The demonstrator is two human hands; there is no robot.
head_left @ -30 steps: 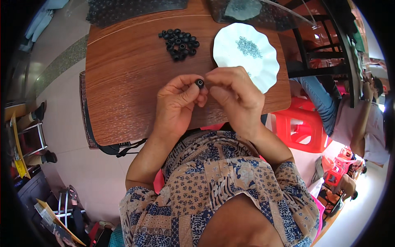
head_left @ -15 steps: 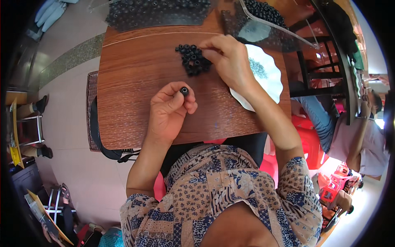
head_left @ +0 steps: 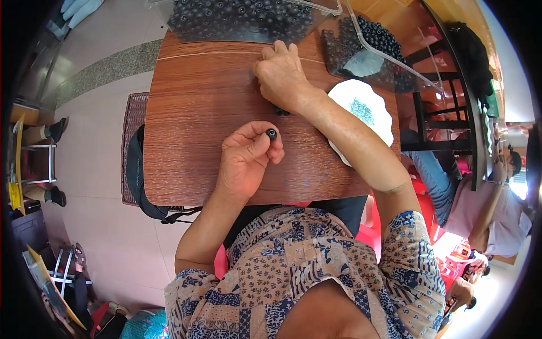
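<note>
Over the table (head_left: 192, 169): left hand (head_left: 247, 164) pinched a black bead (head_left: 271, 134) between thumb and fingertips; a slack pinch could have dropped it | midway: loose beads (head_left: 281, 112); a brush could have scattered them | rightward: plate (head_left: 385, 113) partly behind the forearm (head_left: 361, 144); a bump could have spilled its specks (head_left: 361, 110) | beyond: right hand (head_left: 280, 79), fingers bent, slightly apart; any hold hidden, could not tell

The bead (head_left: 272, 134) is black, the plate (head_left: 381, 114) white, the shirt (head_left: 307, 257) blue-and-tan patchwork.
</note>
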